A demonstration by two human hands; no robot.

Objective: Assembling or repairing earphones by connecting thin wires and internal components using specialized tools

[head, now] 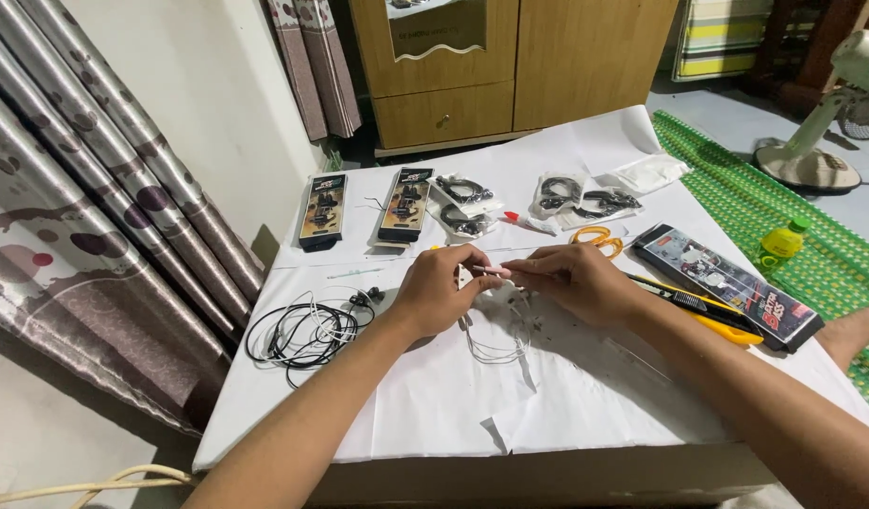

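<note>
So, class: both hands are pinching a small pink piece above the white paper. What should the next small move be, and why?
Probably lower the small pink piece toward the thin white wire lying just beneath. The left hand and right hand pinch it between their fingertips, above the paper-covered table, with that wire the nearest loose part. What the piece is stays too small to tell.

Both forearms are seen bare up to the frame edge, with no sleeves, gloves, rings, watch or bands worn on the left hand [436, 290] or the right hand [578, 281], and short nails.
</note>
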